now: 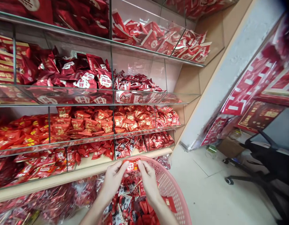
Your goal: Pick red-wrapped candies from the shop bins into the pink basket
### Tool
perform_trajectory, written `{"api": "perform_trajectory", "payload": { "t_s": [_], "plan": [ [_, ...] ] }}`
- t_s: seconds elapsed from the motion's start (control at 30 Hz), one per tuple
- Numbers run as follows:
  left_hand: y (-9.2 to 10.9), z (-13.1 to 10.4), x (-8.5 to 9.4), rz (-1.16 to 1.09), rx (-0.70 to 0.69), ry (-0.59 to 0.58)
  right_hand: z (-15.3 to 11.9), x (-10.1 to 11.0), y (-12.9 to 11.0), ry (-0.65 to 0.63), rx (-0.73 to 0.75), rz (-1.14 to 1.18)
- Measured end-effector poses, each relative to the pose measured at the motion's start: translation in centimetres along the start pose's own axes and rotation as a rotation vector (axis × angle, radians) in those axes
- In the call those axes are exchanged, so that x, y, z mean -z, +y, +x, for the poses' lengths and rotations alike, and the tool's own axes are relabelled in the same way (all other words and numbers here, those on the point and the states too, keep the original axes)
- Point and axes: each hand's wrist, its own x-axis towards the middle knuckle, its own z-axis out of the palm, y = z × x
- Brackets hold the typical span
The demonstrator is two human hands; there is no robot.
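Head view: from here, left hand [114,177] and right hand [148,178] pinch a shiny red packet [131,166] by its ends, just over a round pink holey plastic basket [174,190] of crinkly sachets [124,201].

Toward four o'clock I see a black wheeled chair [274,161] on the pale tiled floor [193,193], a brown carton [230,148] near it; around half past two, red wrapped goods [246,82], blurry, perhaps decorations, beside a whitish wall [234,59].
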Motion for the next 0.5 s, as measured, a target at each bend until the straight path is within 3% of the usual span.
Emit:
{"api": "perform_trajectory", "payload": {
  "t_s": [0.23, 0.5],
  "plan": [
    [0.4, -0.3, -1.1, 0.062, -0.106, -0.02, 0.1, 0.7, -0.7, 0.084, 0.094, 0.038],
    [-0.9, -1.0, -2.0, 0.058, -0.062, 0.121, -0.5, 0.2, 0.6, 0.179, 0.062, 0.159]
  ]
}}
